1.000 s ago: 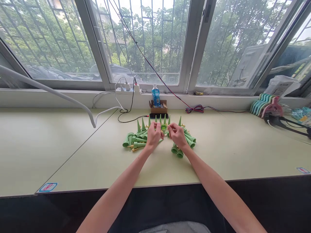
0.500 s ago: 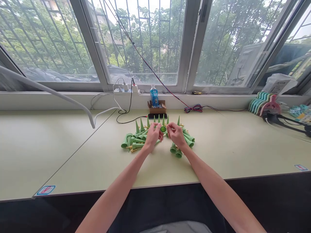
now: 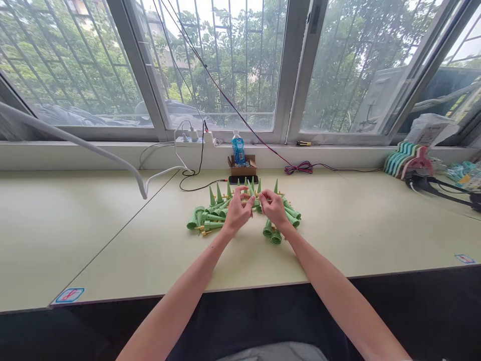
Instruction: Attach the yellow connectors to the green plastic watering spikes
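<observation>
The left hand [image 3: 239, 209] has a green cone [image 3: 251, 188] pinched between thumb and fingers, up above the counter [image 3: 150, 240]; right beside it, the right hand [image 3: 273, 208], fingertips together, can't tell on what! More cones [image 3: 214, 225] lie either side, others upright behind; beyond, a phone [image 3: 235, 180], then a bottle [image 3: 239, 147] in a box [image 3: 242, 171].

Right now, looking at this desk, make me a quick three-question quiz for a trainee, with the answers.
1. True or false: the phone lies between the box and the cones.
2. Multiple choice: what colour are the cones?
A. Pink
B. Green
C. Blue
3. Short answer: which hand is nearer the coiled cable?

Key:
1. True
2. B
3. The right hand
</observation>
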A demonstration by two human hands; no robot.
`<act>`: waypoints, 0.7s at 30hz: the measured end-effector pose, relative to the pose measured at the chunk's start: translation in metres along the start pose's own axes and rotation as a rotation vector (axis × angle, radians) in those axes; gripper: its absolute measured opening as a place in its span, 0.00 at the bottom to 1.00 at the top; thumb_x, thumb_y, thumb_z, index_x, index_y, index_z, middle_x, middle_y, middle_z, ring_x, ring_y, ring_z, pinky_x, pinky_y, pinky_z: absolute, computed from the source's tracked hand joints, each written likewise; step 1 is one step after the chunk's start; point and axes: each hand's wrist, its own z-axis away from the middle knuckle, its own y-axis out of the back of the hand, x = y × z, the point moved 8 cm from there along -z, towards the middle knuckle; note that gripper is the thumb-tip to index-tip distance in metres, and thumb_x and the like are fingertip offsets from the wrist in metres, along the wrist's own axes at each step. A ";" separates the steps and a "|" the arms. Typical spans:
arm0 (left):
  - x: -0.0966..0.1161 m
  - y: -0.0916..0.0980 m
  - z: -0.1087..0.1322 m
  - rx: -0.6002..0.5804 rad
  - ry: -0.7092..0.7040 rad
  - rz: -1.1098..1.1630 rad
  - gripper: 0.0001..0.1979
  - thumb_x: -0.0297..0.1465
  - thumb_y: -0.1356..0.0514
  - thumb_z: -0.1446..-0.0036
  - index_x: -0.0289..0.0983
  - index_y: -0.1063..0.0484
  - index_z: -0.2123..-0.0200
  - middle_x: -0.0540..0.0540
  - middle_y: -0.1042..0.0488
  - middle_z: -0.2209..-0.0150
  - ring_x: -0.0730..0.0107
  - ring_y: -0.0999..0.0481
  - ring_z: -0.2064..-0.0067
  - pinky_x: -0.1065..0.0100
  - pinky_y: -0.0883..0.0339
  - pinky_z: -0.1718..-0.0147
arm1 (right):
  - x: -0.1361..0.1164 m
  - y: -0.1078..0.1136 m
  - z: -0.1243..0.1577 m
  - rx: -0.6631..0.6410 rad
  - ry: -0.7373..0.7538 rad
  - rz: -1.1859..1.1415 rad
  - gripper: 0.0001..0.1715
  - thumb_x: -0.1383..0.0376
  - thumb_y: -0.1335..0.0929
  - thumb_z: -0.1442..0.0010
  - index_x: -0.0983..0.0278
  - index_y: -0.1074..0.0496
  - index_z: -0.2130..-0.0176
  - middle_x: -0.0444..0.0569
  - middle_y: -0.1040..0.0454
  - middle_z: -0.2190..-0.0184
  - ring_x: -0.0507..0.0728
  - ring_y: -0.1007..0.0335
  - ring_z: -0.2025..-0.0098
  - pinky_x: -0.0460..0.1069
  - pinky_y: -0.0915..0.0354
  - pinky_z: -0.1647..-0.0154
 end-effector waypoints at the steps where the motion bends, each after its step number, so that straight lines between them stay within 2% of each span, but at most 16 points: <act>1: 0.001 0.000 0.000 -0.001 -0.006 -0.006 0.18 0.39 0.42 0.42 0.41 0.42 0.51 0.49 0.29 0.64 0.82 0.32 0.83 0.76 0.38 0.84 | 0.000 0.000 0.000 0.001 0.002 0.001 0.16 0.54 0.38 0.38 0.62 0.35 0.71 0.42 0.38 0.79 0.49 0.46 0.80 0.45 0.45 0.79; 7: 0.000 0.000 0.000 -0.025 -0.028 -0.059 0.18 0.38 0.41 0.43 0.39 0.36 0.51 0.42 0.27 0.55 0.81 0.30 0.81 0.74 0.36 0.84 | 0.002 0.001 -0.001 0.002 -0.005 0.026 0.16 0.54 0.38 0.39 0.62 0.35 0.72 0.42 0.38 0.80 0.50 0.45 0.80 0.46 0.45 0.78; 11: 0.002 -0.003 0.000 -0.060 -0.080 -0.077 0.13 0.37 0.41 0.43 0.39 0.32 0.55 0.44 0.27 0.54 0.81 0.31 0.81 0.74 0.35 0.83 | 0.002 -0.002 0.000 -0.025 -0.016 0.050 0.16 0.55 0.38 0.39 0.62 0.35 0.73 0.42 0.38 0.81 0.51 0.44 0.79 0.46 0.45 0.77; 16: 0.002 0.000 0.000 0.011 -0.046 -0.066 0.17 0.41 0.40 0.45 0.37 0.32 0.56 0.43 0.27 0.54 0.82 0.33 0.82 0.75 0.37 0.85 | 0.000 -0.003 0.001 -0.014 -0.009 0.039 0.16 0.55 0.38 0.40 0.63 0.35 0.73 0.42 0.37 0.80 0.50 0.43 0.79 0.46 0.44 0.76; 19: 0.006 0.000 0.000 0.040 -0.044 -0.039 0.19 0.45 0.43 0.43 0.38 0.34 0.55 0.42 0.29 0.54 0.83 0.33 0.82 0.75 0.39 0.85 | -0.002 -0.002 0.001 0.003 0.000 0.030 0.16 0.54 0.38 0.39 0.63 0.35 0.72 0.42 0.37 0.80 0.50 0.45 0.79 0.46 0.45 0.77; 21: 0.007 0.006 0.000 0.107 -0.040 -0.007 0.19 0.46 0.45 0.41 0.39 0.37 0.54 0.44 0.29 0.57 0.83 0.34 0.83 0.76 0.41 0.86 | -0.002 -0.001 0.002 0.015 0.000 0.024 0.17 0.53 0.38 0.39 0.62 0.35 0.72 0.42 0.38 0.79 0.50 0.45 0.80 0.45 0.45 0.78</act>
